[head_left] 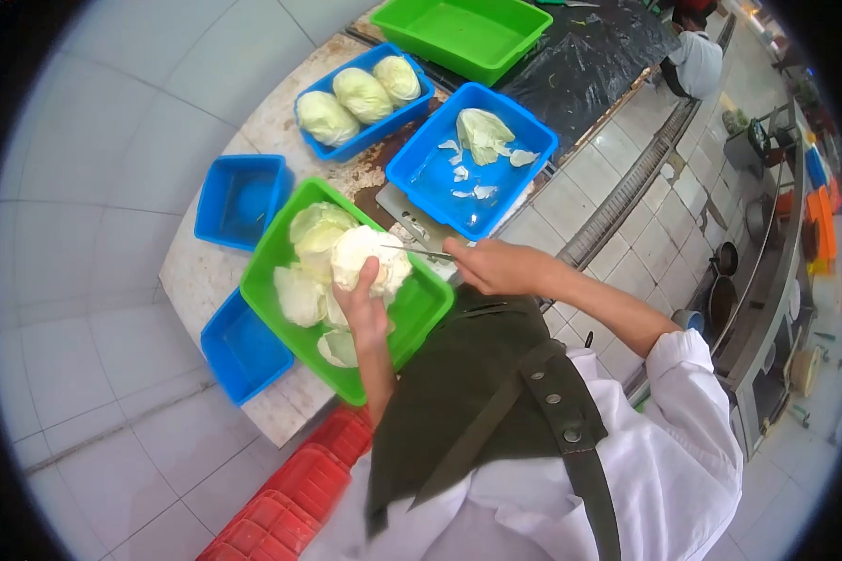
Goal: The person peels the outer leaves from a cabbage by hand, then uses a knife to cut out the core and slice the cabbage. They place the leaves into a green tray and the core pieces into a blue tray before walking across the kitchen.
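Observation:
My left hand (363,301) is closed around a pale, trimmed cabbage (374,251), holding it above a green tray (410,329). Several loose cabbage leaves (299,295) lie in that tray. Gripped in my right hand (477,266) is a knife (419,251), its blade pointing left with the tip at the cabbage's right side. Just beyond my right hand, a blue tray (410,174) holds a larger cabbage piece (483,133) and several small scraps.
Three whole cabbages (363,95) fill another blue tray (425,97). Two blue containers (217,200) (243,348) stand at the left. A green tray (458,35) sits on black plastic (589,65). A red crate (290,481) is below; another person (697,62) is far right.

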Motion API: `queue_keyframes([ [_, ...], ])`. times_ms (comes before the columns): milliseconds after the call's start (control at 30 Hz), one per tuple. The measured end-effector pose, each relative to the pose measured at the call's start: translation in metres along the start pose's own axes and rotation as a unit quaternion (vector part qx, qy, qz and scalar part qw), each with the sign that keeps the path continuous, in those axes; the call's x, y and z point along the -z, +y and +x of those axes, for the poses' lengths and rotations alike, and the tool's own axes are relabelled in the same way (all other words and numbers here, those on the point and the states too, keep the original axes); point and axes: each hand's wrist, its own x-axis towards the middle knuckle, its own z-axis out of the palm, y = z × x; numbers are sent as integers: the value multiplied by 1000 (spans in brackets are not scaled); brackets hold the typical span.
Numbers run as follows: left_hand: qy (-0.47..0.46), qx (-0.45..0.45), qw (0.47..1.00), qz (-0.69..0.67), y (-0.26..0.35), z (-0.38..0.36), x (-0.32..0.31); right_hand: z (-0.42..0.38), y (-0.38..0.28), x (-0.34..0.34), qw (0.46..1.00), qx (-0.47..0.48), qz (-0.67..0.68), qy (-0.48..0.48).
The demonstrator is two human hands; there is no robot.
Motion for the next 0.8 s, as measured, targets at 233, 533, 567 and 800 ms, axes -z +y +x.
queue_keyframes([
  [233,143,-45,988,-43,-17,6,-35,28,-24,-74,950,-175,-220,138],
  [533,73,-9,996,41,-4,22,14,27,33,-26,993,-108,40,0],
  [567,65,-8,995,69,-1,25,18,23,40,-12,994,-105,36,-3],
  [800,-53,66,996,-21,4,14,35,73,1,-5,972,-56,187,131],
])
